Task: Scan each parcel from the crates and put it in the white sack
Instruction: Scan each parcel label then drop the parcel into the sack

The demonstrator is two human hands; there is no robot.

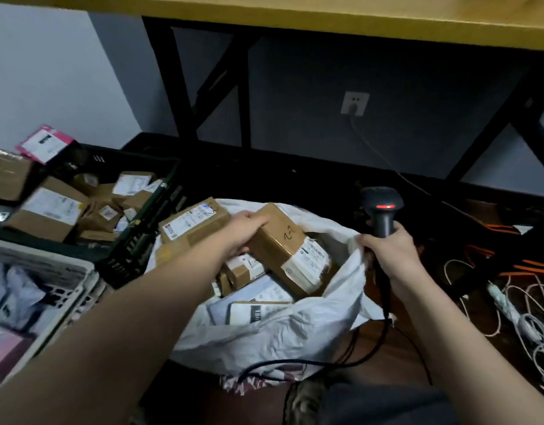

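Left hand (244,233) curled over the near end of a brown cardboard parcel (290,253), fingers wrapped on its top edge, thumb hidden underneath. Parcel tilted, white label end pointing toward 5 o'clock, resting inside the open mouth of the white sack (283,329), atop other boxes there. Handwritten scribble on the brown face, near the label.

Right hand (387,253) clamped around the grip of a black scanner (382,210), fingers also pinching a fold of the sack's rim at 3 o'clock of the opening. Scanner upright, red light glowing on its head, black cord (350,360) trailing down from the grip and looping across the sack's near side at 6 o'clock.

Inside the sack: a second labelled box (192,222) at 10 o'clock of the held parcel, leaning on the rim; smaller boxes and flat white packets below, toward 7 o'clock.

Outward at 9 o'clock, a dark crate (142,237) heaped with brown parcels, just beside the sack. At 10 o'clock of that, a pink packet (45,144) perched on the pile. At 8 o'clock, a pale crate (65,302) with white bags and a pink item.

At 12 o'clock, black table legs (178,87) under a yellow tabletop (356,16), a wall socket (354,103) behind. At 3 to 4 o'clock, white cables (528,326) tangled on the floor with orange cords (504,230) beyond.
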